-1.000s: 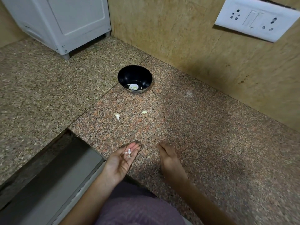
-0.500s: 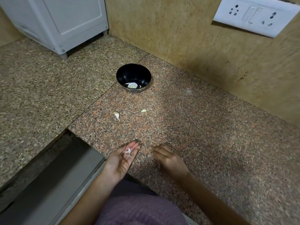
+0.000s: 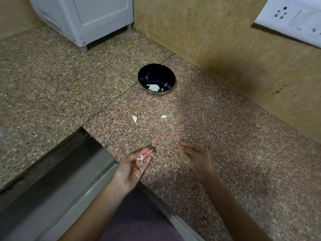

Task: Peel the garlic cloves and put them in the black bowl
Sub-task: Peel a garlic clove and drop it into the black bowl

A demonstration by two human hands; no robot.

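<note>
The granite counter [image 3: 225,136] is as it was a second ago. The black bowl [image 3: 145,75], well beyond both sets of fingertips, shows the same pale peeled garlic [image 3: 153,87] in its bottom. What has changed is the right hand [image 3: 196,157]. A second ago it lay edge-on close beside the left; now it has drawn a little to the right, its fingers [image 3: 185,146] loose, nearly straight and holding nothing. The left hand [image 3: 132,168] has not moved. It lies palm up with its fingers [image 3: 147,153] straight, and scraps of papery skin [image 3: 139,160] rest on them rather than being gripped. This suggests one clove is finished and the right hand is free to fetch another. Two more wait on the counter, between the fingertips and the bowl. The larger clove [image 3: 134,118] lies ahead of the left fingers, and the smaller clove [image 3: 163,116] lies ahead and to the left of the right fingers. Both are well apart from either hand.
</note>
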